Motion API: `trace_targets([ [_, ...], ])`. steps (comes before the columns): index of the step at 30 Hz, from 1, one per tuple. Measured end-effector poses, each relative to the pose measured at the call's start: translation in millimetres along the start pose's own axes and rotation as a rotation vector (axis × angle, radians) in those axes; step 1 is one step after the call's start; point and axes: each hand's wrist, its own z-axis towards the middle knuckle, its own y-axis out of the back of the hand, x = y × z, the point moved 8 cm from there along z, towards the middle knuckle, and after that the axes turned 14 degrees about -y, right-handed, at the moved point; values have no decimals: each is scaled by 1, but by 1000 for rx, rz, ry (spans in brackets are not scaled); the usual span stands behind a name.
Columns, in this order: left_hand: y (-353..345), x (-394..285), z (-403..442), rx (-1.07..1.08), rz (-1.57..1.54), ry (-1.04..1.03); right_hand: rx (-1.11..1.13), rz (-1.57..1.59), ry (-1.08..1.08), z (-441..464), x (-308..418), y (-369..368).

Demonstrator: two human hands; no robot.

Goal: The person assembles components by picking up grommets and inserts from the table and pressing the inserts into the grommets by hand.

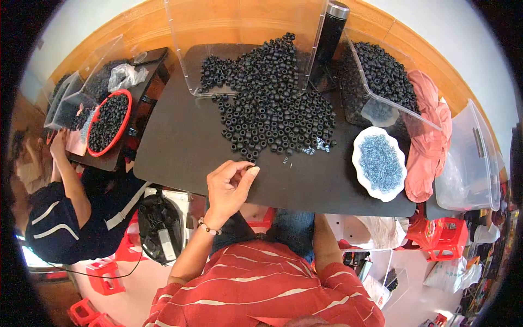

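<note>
Near: left hand (231, 188) pinches what looks like one black bead (250, 168) at the near edge of the loose pile (278, 122). Right hand hidden; grip cannot be told. Risk: slack pinch drops bead; knuckle nudge sets pile rolling. Right: white dish (356, 158), pale blue pieces (379, 163). Left: red basket (130, 111), black beads. Far right: clear bin (403, 113), likewise.
</note>
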Motion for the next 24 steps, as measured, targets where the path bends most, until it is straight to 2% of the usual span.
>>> trace_targets([
  [15,3,-4,-4,-17,32,-36,13,-201,128,-12,28,-16],
  [24,-2,3,-4,-8,83,8,-44,-570,298,0,14,3],
])
